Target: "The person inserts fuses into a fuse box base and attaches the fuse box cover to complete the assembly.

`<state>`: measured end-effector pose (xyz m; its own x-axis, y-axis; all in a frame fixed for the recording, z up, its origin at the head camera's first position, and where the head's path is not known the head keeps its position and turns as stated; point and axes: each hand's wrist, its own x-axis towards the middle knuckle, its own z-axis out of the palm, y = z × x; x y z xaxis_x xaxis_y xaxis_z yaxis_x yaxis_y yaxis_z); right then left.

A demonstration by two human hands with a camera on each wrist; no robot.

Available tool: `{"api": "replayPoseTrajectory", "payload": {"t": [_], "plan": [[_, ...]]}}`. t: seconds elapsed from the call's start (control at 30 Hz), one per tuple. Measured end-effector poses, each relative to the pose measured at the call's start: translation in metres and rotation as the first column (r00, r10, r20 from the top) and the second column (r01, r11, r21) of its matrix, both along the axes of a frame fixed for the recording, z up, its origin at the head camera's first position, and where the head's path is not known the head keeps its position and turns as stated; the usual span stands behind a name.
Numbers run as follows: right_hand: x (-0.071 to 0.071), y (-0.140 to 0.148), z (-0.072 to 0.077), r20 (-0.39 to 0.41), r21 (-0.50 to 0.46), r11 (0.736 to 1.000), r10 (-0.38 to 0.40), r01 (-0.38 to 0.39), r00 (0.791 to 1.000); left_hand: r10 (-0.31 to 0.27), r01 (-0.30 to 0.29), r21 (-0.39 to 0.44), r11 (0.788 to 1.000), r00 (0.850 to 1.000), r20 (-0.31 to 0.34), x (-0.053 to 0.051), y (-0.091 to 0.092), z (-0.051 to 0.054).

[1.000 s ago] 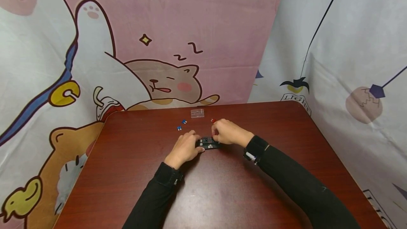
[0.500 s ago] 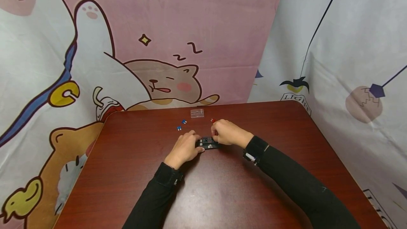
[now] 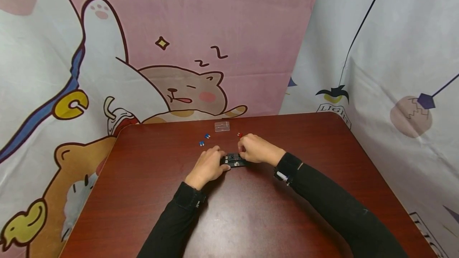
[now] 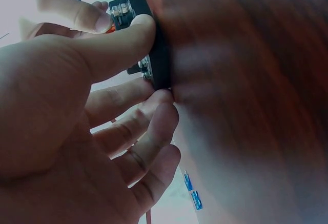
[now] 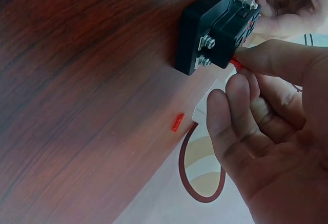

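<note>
Reddish-brown tabletop point(image 3: 236, 214), cartoon backdrop point(image 3: 251, 31) behind; red piece point(image 5: 236, 63) at black block point(image 5: 230, 38).
Block rests on the tabletop between the hands; clear box point(image 3: 222, 126) well apart, near the far edge. Left hand point(image 3: 206, 169): thumb and fingers gripping the block's left end. Right hand point(image 3: 259, 149): thumb and fingertip pinched together on the red piece at the block's upper face (seated or merely touching, cannot tell; the thumb hides the join), other fingers bent. Step, as judged: fitting the piece. Best done with the left hand bracing firmly so the block cannot skid or rock, the piece held square, pressure straight and even. If it resists, realign rather than twist; something so small would likely tilt.
</note>
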<state>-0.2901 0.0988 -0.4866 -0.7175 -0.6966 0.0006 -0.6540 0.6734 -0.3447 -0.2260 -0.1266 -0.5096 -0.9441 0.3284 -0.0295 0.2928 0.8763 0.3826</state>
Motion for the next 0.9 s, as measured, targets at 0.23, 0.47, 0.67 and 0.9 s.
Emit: {"api": "replayPoseTrajectory", "payload": {"t": [0.23, 0.47, 0.67, 0.9], "plan": [[-0.0020, 0.0012, -0.0024, 0.024, -0.023, 1.000, -0.014, 0.014, 1.000, 0.001, -0.001, -0.005, 1.000, 1.000, -0.002, -0.0003, -0.0003, -0.0006], [-0.0017, 0.0046, -0.0059, 0.066, -0.065, 0.996, -0.051, 0.055, 0.997, 0.003, -0.003, -0.013, 1.000, 1.000, -0.011, -0.0005, 0.0002, -0.0010], [-0.0022, 0.0071, -0.0079, 0.073, -0.067, 0.996, -0.059, 0.064, 0.996, 0.005, -0.005, -0.015, 1.000, 1.000, -0.010, -0.0003, 0.0009, -0.0015], [-0.0052, 0.0100, -0.0005, 0.041, -0.048, 0.999, -0.002, 0.004, 0.999, 0.003, -0.003, -0.010, 1.000, 1.000, -0.009, -0.0009, 0.0003, -0.0013]]}}
